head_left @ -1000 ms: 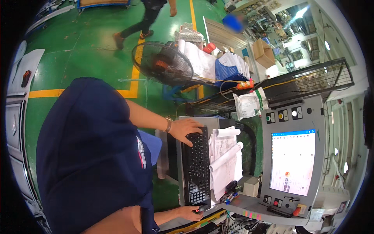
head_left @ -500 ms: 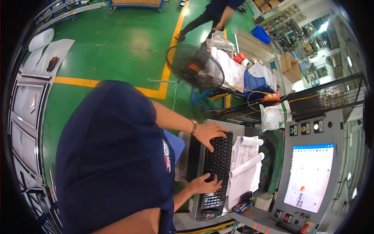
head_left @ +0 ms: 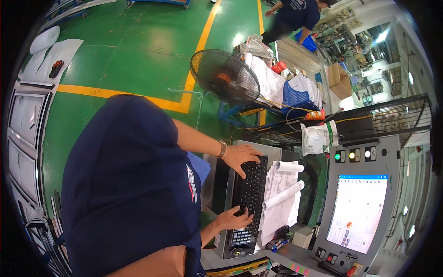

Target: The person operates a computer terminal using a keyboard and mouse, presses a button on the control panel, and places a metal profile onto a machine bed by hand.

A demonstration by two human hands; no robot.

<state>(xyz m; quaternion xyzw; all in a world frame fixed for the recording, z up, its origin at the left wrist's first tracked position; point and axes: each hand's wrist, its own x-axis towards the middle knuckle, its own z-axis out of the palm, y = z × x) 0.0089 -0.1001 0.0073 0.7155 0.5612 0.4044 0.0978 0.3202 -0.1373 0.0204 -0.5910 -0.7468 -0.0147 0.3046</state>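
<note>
Both hands rest on a black keyboard (head_left: 249,198) that lies on a grey counter (head_left: 272,152) in front of the person in the dark blue shirt. The left hand (head_left: 242,157), with a watch at the wrist, lies flat and open at the far end of the keyboard, fingers spread over the keys, holding nothing. The right hand (head_left: 233,218) lies on the near end, fingers bent down onto the keys, also open and holding nothing.

Just beside both hands, on the side away from the person's body, lie white printed papers (head_left: 279,203) with curled, rolled edges, touching the long edge of the keyboard. Past the papers stands a grey control panel (head_left: 357,207) carrying a bright screen (head_left: 357,210) with a blue strip along its top. Above the screen sits a row of round lamps (head_left: 353,155): green, yellow and white. Below the screen are small knobs and a red button (head_left: 351,270).

Beyond the left hand, a white sack (head_left: 318,137) with a green stripe rests near a wire mesh guard (head_left: 383,117). Farther out stand a black floor fan (head_left: 226,77), a blue plastic basket (head_left: 295,98) and a brown cardboard box (head_left: 339,81). Yellow lines (head_left: 194,64) cross the green floor. Another person (head_left: 295,16) bends over at the far end.
</note>
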